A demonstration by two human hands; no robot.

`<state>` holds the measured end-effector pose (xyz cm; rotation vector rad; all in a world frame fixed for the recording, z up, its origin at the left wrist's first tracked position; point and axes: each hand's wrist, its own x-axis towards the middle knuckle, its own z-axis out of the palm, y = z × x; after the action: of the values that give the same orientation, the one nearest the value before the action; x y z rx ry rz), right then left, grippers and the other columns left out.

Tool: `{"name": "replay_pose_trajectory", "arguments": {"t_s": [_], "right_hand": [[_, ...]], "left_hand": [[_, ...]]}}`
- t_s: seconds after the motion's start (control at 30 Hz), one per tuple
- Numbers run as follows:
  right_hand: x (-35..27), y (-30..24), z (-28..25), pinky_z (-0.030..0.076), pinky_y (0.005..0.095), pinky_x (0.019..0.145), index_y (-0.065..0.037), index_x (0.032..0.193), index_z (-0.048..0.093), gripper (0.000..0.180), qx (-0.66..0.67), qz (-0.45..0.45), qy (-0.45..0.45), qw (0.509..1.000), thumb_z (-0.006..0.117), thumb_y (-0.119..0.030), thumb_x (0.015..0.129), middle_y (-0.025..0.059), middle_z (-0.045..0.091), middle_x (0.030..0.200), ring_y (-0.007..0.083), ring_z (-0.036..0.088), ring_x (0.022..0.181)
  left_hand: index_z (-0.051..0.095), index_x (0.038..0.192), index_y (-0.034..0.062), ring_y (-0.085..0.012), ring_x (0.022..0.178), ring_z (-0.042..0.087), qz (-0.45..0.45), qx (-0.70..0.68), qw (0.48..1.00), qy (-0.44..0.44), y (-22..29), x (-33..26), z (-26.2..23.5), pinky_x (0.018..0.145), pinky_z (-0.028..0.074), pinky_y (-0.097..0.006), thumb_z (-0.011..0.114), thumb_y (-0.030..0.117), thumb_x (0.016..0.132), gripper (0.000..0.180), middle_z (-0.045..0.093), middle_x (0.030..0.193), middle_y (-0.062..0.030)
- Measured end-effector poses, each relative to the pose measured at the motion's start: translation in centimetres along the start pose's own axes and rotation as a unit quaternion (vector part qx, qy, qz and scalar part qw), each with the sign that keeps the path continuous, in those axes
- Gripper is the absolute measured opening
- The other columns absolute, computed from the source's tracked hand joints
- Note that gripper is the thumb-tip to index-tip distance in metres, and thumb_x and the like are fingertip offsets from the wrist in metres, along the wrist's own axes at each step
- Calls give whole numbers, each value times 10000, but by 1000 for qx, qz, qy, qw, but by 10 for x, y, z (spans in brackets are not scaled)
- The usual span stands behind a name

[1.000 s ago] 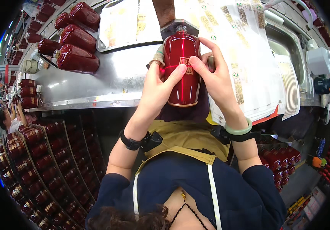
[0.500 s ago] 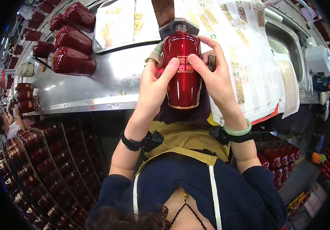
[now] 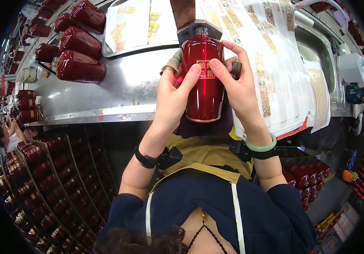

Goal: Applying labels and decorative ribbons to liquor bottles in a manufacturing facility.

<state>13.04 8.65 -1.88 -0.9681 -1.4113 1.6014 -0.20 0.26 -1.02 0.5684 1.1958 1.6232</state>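
Observation:
A glossy dark red bottle (image 3: pixel 204 99) lies along the table's near edge, its clear neck pointing away from me. A gold-framed decal (image 3: pixel 206 70) sits on its front, crossed by a thin red light line. My left hand (image 3: pixel 171 89) grips the bottle's left side, thumb pressed on the decal's edge; fingers wear beige covers. From the right, my right hand (image 3: pixel 237 80) holds it too, thumb on the decal, fingers round the side, a dark cover on one finger. The neck end rests by a dark angular block (image 3: pixel 199 28).
Several red bottles (image 3: pixel 80 65) lie on the metal table's left. A tray (image 3: pixel 141 50) holds gold decals; printed decal sheets (image 3: pixel 270 84) cover the right, beside a sink (image 3: pixel 317 44). Racks of red bottles (image 3: pixel 50 182) stand lower left. Another person (image 3: pixel 12 135) is at far left.
Little differs. The bottle and both hands sit very slightly further right and lower in the picture; both thumbs stay on the decal.

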Motion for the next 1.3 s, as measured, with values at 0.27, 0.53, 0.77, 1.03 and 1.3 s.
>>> {"name": "replay_pose_trajectory", "arguments": {"t_s": [0.27,0.53,0.77,1.03,1.3], "right_hand": [[-1,-3,2,337,194,640,-42,1374,550,531,-2,3,12,1000,801,-222,943,-91,400,767,30,372,708],[-2,-7,-4,329,195,654,-45,1404,535,564,19,28,-15,999,806,-198,934,-87,399,768,31,374,720],[-1,-4,-6,341,194,666,-46,1415,532,595,16,12,-25,999,821,-203,919,-78,413,789,36,388,737],[-2,-3,-5,345,196,672,-48,1416,537,599,15,5,-21,1000,825,-200,913,-78,410,791,36,389,740],[-3,-4,-5,337,189,674,-47,1414,544,588,8,-3,-18,1000,821,-176,912,-80,417,790,35,380,731]], "left_hand": [[464,1476,-29,-152,1166,639,10,8,1000,0,-1,1,1,996,540,-313,683,205,1029,550,630,1338,-123],[449,1489,-34,-152,1175,638,-41,-61,997,-18,6,0,-12,1016,525,-309,631,238,1064,536,641,1344,-124],[425,1492,-52,-162,1177,640,2,-24,1000,-20,0,3,-6,1016,532,-318,687,208,1027,594,641,1328,-145],[473,1454,-42,-158,1142,658,-3,10,1000,-27,0,2,-7,990,546,-315,688,234,1028,552,662,1292,-137],[488,1438,-38,-158,1137,659,-23,-3,999,-28,-1,3,-8,993,543,-319,686,245,1030,535,664,1284,-134]]}}
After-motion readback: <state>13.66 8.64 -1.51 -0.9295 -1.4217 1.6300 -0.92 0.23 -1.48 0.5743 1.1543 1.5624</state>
